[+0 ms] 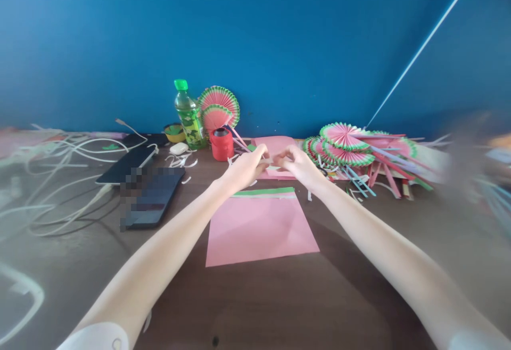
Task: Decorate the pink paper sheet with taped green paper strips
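Both grips are raised beyond the pink sheet [259, 230], fingertips drawn in toward the thumbs and nearly meeting. A small pale sliver [272, 167] shows between the left grip [247, 168] and the right grip [297, 162]; I cannot tell which of them, if either, has hold of it.

The pink sheet lies flat on the counter [259, 307], just on the person's side of the two grips, with a green band [263, 192] and a whitish line along its far edge. More pink paper [275, 141] lies directly behind the grips.

Beyond the left grip and to its left stand a red container [222, 147] and a green-capped bottle [187, 110]. The bottle's green and yellow label [194, 128] carries print too small to read. Pleated pink-and-green fans [219, 97] lean beside it.

Farther left of that grip lie two dark flat devices [155, 201]; a pixelated patch covers part of them, so any marking there is hidden. White cables spread beyond them.

Right of the right grip, more fans [345, 145] are heaped with coloured paper strips [389, 177].
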